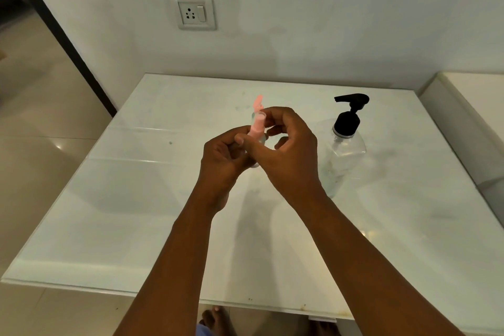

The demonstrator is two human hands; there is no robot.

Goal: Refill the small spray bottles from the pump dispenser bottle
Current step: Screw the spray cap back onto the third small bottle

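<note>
Left hand curled round the lower body of a small spray bottle, held above table centre; right hand pinching near the bottle's pink spray head with thumb and fingertips, other fingers loosely curled. Second pink piece poking up at 12 o'clock from the hands; cannot tell whether a second small bottle standing behind or a removed part. Judging by grip, likely unscrewing or reseating the spray head; cannot tell which.

Handling guess: tiny, light, clear plastic body; smooth, likely slippery if wet; thin neck and sprayer stem fragile under side load. Best hold: body wrapped low in one hand, twist applied at the head's collar, not the nozzle tip.

Pump dispenser bottle at 3 o'clock from the hands, upright on the glass-topped table, well apart from the grip; black pump with spout pointing toward 9 o'clock; clear body looks nearly empty, so light and tippy; steady by the shoulder when pumping.

Wall socket at 11 o'clock on the wall behind.
</note>
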